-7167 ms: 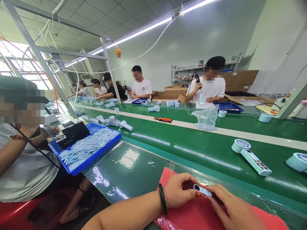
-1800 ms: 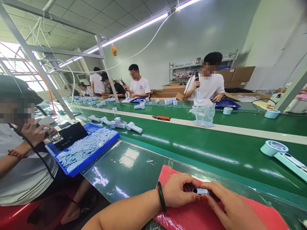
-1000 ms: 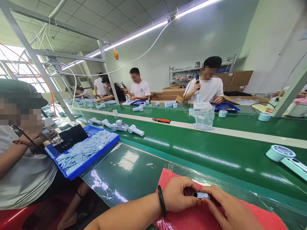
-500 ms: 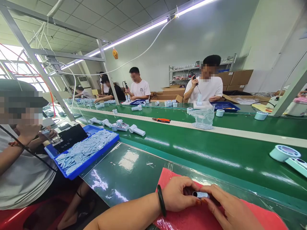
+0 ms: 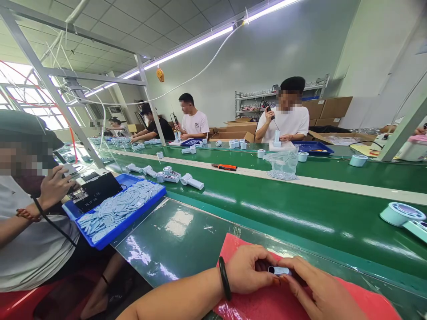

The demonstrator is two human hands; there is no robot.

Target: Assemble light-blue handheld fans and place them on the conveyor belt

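Observation:
A small pale blue part with a dark end [image 5: 279, 270] is pinched between both my hands, low in the view, just above a red mat [image 5: 263, 306]. My left hand [image 5: 248, 269] curls its fingers round the part's left end; a dark bangle sits on that wrist. My right hand [image 5: 320, 291] closes on the part's right end with thumb and fingertips. Most of the part is hidden by my fingers.
Beyond the mat runs a green conveyor belt [image 5: 283, 204] carrying pale blue fan units [image 5: 402, 214] and handles [image 5: 191, 181]. A blue tray of flat pale parts [image 5: 118, 209] lies at left beside a seated person [image 5: 30, 213]. Other workers sit across the belt; orange pliers [image 5: 226, 167] and a plastic bag [image 5: 283, 164] lie there.
My hands keep their grip on the part in the same place. The fan units on the belt have drifted right. The person at left has raised a hand.

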